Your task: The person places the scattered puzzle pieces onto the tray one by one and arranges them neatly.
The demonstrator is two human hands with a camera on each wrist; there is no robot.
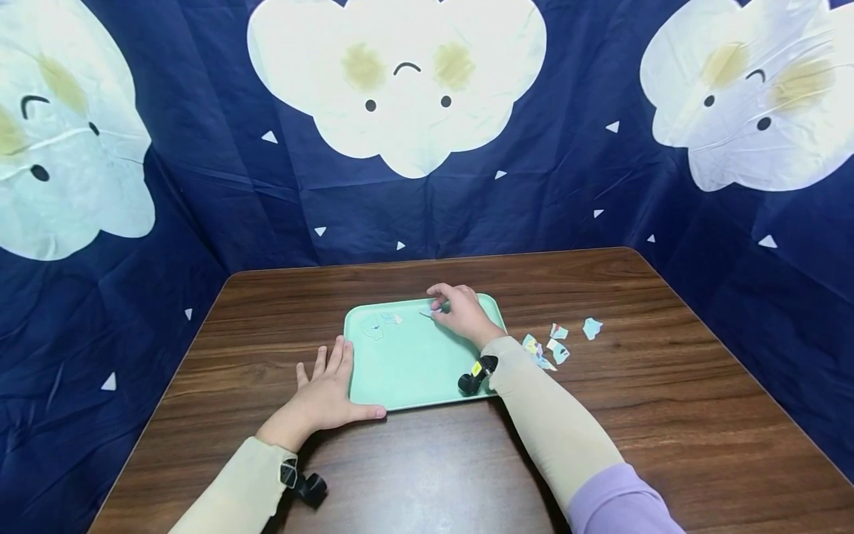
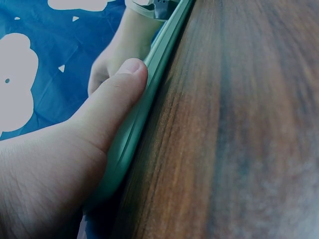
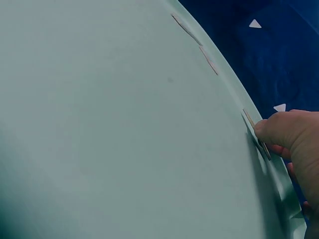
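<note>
A thin, irregular puzzle piece is pinched between the thumb and fingers of my right hand, close over the far part of a pale green tray. In the right wrist view this piece appears nearly edge-on. My left hand rests at the tray's near left corner, fingers spread along the left side and thumb along the front rim. Two pale printed puzzle pieces, one beside the other, lie flat in the tray's far left area.
On the brown wooden table, right of the tray, several loose printed pieces lie in a cluster. Another piece sits farther right. A dark blue curtain with white clouds hangs behind the table and along its sides.
</note>
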